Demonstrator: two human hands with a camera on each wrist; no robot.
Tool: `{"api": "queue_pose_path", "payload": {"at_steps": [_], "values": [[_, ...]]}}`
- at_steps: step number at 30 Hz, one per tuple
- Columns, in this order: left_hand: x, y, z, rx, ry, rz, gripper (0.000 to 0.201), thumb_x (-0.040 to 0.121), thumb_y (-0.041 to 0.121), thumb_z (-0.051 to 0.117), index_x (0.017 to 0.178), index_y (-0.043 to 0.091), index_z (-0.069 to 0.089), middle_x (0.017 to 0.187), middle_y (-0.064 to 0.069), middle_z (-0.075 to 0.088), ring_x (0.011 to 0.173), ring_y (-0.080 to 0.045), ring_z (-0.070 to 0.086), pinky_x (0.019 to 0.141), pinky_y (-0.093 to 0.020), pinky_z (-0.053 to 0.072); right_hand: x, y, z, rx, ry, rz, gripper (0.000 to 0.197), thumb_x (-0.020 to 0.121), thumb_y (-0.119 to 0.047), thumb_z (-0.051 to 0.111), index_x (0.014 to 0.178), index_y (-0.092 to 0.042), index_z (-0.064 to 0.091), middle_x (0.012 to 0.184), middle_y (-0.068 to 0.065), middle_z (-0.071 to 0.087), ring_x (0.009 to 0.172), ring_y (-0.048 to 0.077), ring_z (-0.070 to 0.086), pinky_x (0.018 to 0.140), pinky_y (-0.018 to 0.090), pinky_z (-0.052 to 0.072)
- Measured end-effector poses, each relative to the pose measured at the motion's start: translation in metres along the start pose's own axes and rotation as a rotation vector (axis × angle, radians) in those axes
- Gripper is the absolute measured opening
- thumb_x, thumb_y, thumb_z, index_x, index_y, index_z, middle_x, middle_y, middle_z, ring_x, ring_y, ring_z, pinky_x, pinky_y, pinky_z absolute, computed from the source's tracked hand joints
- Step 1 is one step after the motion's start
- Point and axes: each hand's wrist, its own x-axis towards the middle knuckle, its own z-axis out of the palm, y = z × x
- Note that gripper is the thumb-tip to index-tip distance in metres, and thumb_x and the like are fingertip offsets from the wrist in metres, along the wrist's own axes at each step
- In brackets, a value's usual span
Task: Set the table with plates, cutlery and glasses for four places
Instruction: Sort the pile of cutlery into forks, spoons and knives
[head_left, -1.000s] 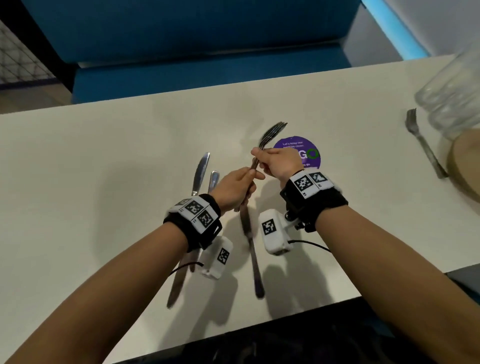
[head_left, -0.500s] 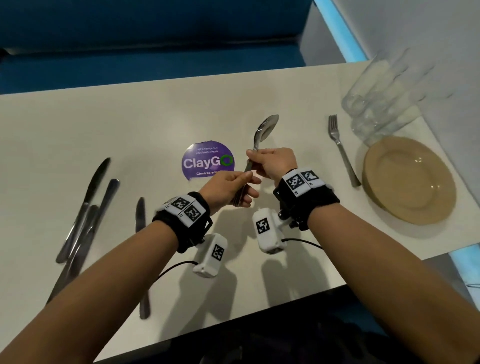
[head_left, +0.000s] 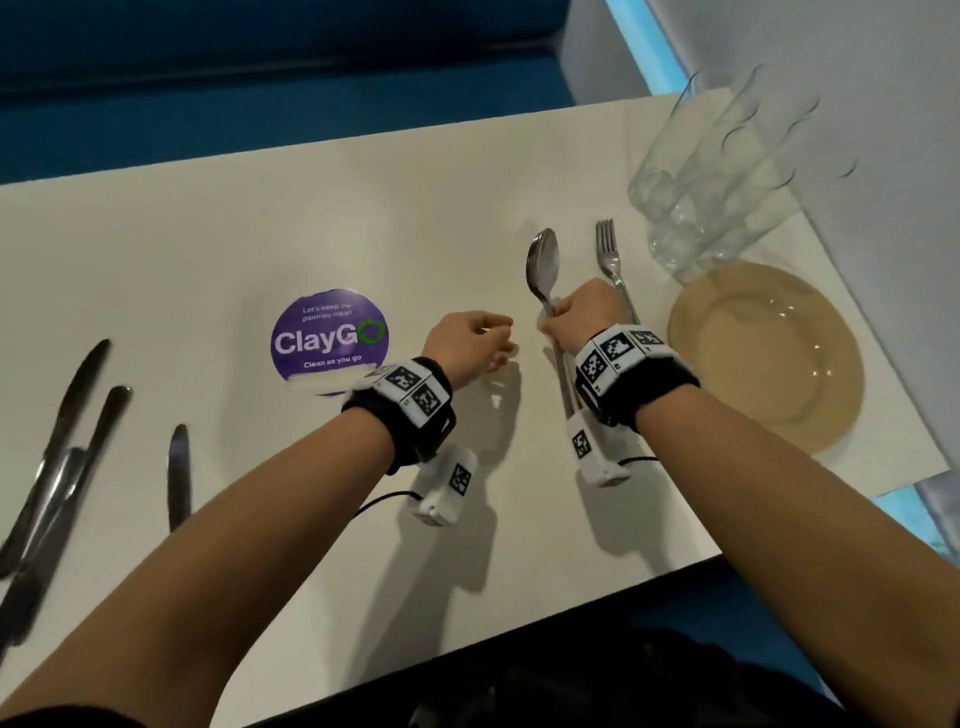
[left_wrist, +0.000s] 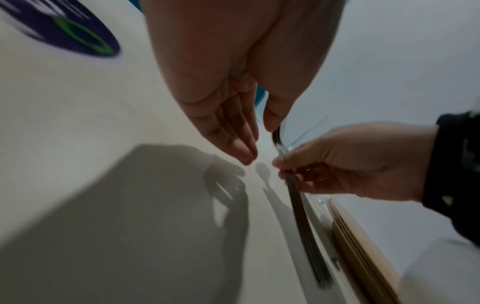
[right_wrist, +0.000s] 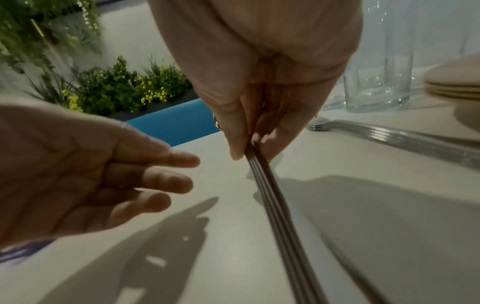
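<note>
Knives (head_left: 78, 431) lie loose at the left of the bench (head_left: 208, 234), well apart from the rest. Left hand (head_left: 467, 345): grip apart, fingers loosely curled, empty, beside the spoons. Right hand (head_left: 582, 312): grip clamped on the handles of nested spoons (head_left: 543, 260), bowls pointing away, just left of the forks (head_left: 608, 249). Plates (head_left: 831, 374) and glasses (head_left: 727, 171) at right. Steel looks stiff, light, slick; the stack may fan, so pinch at mid-handle. Half a second ago both hands held the bundle; the left has since let go and the spoons are now nearer the forks
</note>
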Motion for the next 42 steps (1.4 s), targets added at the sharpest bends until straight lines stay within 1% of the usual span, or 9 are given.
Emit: {"api": "queue_pose_path", "payload": {"at_steps": [4, 6, 10, 15, 20, 30, 35, 39, 42], "values": [[0.024, 0.017, 0.033, 0.055, 0.033, -0.012, 0.029, 0.089, 0.011, 0.053, 0.116, 0.006, 0.064, 0.094, -0.013, 0.070, 0.062, -0.015, 0.057, 0.077, -0.033, 0.056, 0.029, 0.014, -0.014, -0.166, -0.011, -0.041, 0.019, 0.083, -0.017, 0.067, 0.099, -0.008, 0.070, 0.099, 0.012, 0.070, 0.092, 0.028, 0.066, 0.072, 0.027, 0.049], [0.033, 0.026, 0.048, 0.113, 0.037, -0.001, 0.030, 0.088, 0.014, 0.053, 0.115, 0.012, 0.066, 0.086, -0.007, 0.068, 0.061, -0.014, 0.057, 0.086, -0.035, 0.056, 0.040, 0.021, -0.018, -0.189, -0.025, -0.052, 0.018, 0.083, -0.012, 0.064, 0.099, -0.007, 0.068, 0.099, 0.013, 0.068, 0.095, 0.030, 0.065, 0.075, 0.029, 0.050], [0.046, 0.041, 0.071, 0.091, 0.026, -0.055, 0.029, 0.090, 0.012, 0.052, 0.115, 0.007, 0.065, 0.061, -0.001, 0.054, 0.056, -0.015, 0.052, 0.088, -0.037, 0.054, 0.053, 0.029, -0.022, -0.224, -0.030, -0.114, 0.018, 0.083, -0.008, 0.060, 0.098, -0.007, 0.069, 0.102, 0.015, 0.067, 0.098, 0.033, 0.064, 0.078, 0.031, 0.051], [0.052, 0.044, 0.087, 0.085, 0.038, -0.044, 0.018, 0.087, 0.011, 0.051, 0.080, 0.011, 0.067, 0.065, -0.007, 0.058, 0.053, -0.015, 0.052, 0.084, -0.040, 0.053, 0.059, 0.043, -0.018, -0.199, -0.022, -0.134, 0.019, 0.085, -0.015, 0.062, 0.102, -0.012, 0.071, 0.103, 0.014, 0.069, 0.097, 0.031, 0.064, 0.080, 0.034, 0.054], [0.059, 0.035, 0.094, 0.098, 0.049, -0.023, 0.020, 0.064, 0.022, 0.051, 0.058, 0.015, 0.069, 0.062, -0.007, 0.061, 0.061, -0.021, 0.053, 0.076, -0.039, 0.052, 0.059, 0.057, -0.018, -0.176, -0.031, -0.137, 0.019, 0.084, -0.014, 0.062, 0.099, -0.012, 0.073, 0.100, 0.014, 0.070, 0.096, 0.032, 0.065, 0.079, 0.033, 0.052], [0.063, 0.044, 0.102, 0.156, 0.025, -0.015, 0.026, 0.083, 0.011, 0.050, 0.090, -0.004, 0.070, 0.057, -0.002, 0.057, 0.057, -0.016, 0.054, 0.086, -0.042, 0.053, 0.062, 0.058, -0.024, -0.171, -0.028, -0.129, 0.019, 0.083, -0.014, 0.062, 0.099, -0.008, 0.071, 0.099, 0.016, 0.068, 0.095, 0.033, 0.063, 0.074, 0.032, 0.050], [0.061, 0.041, 0.102, 0.139, -0.007, -0.021, 0.024, 0.083, 0.010, 0.050, 0.086, -0.003, 0.070, 0.042, 0.010, 0.054, 0.056, -0.015, 0.055, 0.083, -0.041, 0.053, 0.062, 0.059, -0.023, -0.190, -0.046, -0.143, 0.019, 0.084, -0.014, 0.063, 0.100, -0.009, 0.071, 0.100, 0.015, 0.069, 0.095, 0.032, 0.063, 0.071, 0.028, 0.045], [0.053, 0.044, 0.093, 0.075, 0.005, -0.022, 0.020, 0.086, 0.009, 0.050, 0.080, 0.016, 0.067, 0.060, 0.002, 0.059, 0.060, -0.018, 0.056, 0.085, -0.038, 0.054, 0.058, 0.054, -0.030, -0.201, -0.039, -0.152, 0.022, 0.082, -0.016, 0.066, 0.102, -0.008, 0.070, 0.104, 0.014, 0.068, 0.099, 0.032, 0.063, 0.077, 0.031, 0.049], [0.043, 0.039, 0.072, 0.039, 0.070, -0.020, 0.033, 0.088, 0.011, 0.051, 0.118, 0.012, 0.062, 0.083, -0.005, 0.066, 0.067, -0.018, 0.060, 0.084, -0.035, 0.056, 0.052, 0.038, -0.038, -0.223, 0.023, -0.213, 0.028, 0.080, -0.021, 0.066, 0.105, -0.008, 0.068, 0.105, 0.012, 0.068, 0.100, 0.031, 0.063, 0.079, 0.030, 0.048]]}}
